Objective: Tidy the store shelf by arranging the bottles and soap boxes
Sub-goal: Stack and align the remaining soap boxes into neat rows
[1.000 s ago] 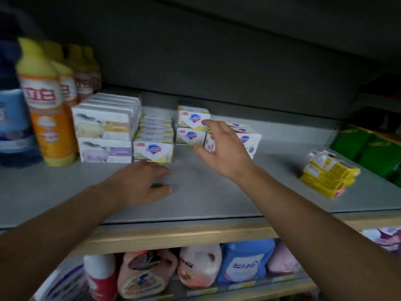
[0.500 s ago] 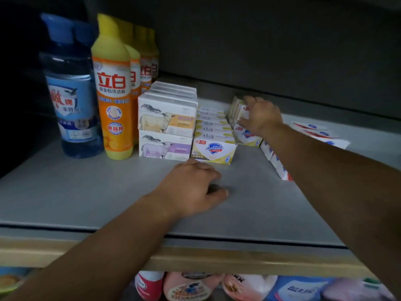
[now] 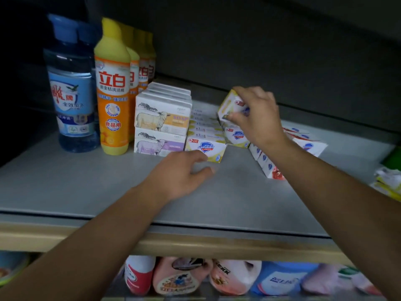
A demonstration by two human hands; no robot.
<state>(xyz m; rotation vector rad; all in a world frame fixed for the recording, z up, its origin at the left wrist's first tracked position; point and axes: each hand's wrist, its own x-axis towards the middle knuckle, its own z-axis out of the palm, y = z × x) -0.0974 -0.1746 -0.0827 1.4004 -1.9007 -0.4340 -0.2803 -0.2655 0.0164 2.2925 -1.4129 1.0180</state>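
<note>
My right hand grips a white and yellow Safeguard soap box, lifted and tilted above another Safeguard box at the back of the grey shelf. A row of yellow Safeguard boxes runs front to back beside two stacked rows of sheep soap boxes. Left of those stand orange dish-soap bottles and a blue bottle. My left hand rests on the shelf, fingers loosely curled, just in front of the foremost Safeguard box. More white Safeguard boxes lie scattered behind my right forearm.
Yellow packets and a green pack sit at the right edge. A lower shelf holds detergent jugs and bottles. The wooden shelf lip runs across the front. A dark back wall closes the shelf behind.
My right hand has lifted a Safeguard box off the back pile and tilted it. My left hand stays resting on the shelf. The view moved closer.
</note>
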